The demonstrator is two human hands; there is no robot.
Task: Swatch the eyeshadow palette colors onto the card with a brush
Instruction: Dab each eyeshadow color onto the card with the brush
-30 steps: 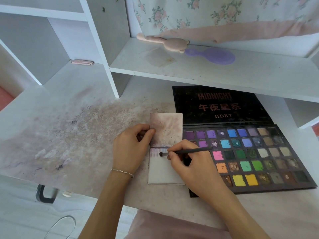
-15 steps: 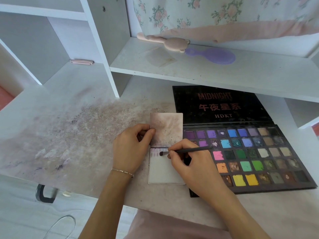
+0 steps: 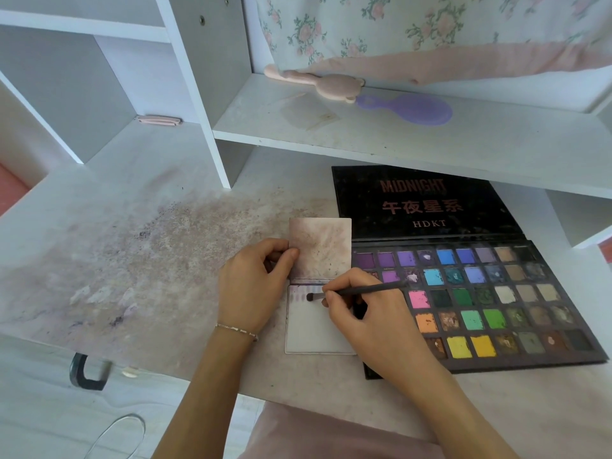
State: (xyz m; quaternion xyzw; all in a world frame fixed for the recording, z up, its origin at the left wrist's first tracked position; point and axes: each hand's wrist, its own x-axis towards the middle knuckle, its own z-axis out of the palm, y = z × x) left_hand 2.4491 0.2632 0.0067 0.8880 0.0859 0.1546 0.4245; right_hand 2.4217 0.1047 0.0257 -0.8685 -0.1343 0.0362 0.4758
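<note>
Head view, looking down at the desk: the eyeshadow palette [image 3: 477,303] lies open toward the right side of the desktop [image 3: 139,260], its black lid [image 3: 420,203] folded flat toward the back, lettered "MIDNIGHT" and "HDKT". The tray holds rows of square pans: purples and blues along the back row, a pink pan, greens in the middle, yellows and an orange along the front row, browns and greys to the right. Several pans look scraped and crumbled.

Just left of the palette, touching its edge, sits the card [image 3: 314,329], a white rectangle with rounded corners and a row of short purple strokes across its top. A stained pinkish flap [image 3: 320,248] stands up from its far edge. The left hand [image 3: 251,286] pinches that flap at its left side, thumb on the front, a thin bracelet [image 3: 236,330] at the wrist. The right hand [image 3: 367,313] grips a slim dark brush [image 3: 357,291] between thumb and fingers, the handle pointing right over the palette, the dark bristle tip on the card's upper part beside the purple strokes.

The desktop is white, dusted with purple-brown powder smears left of the card. Above, on a white shelf [image 3: 430,140], lie a pink bear-shaped brush [image 3: 318,81] and a purple hand mirror [image 3: 414,107], touching each other, under floral fabric [image 3: 430,28]. The right forearm covers the palette's front left corner.
</note>
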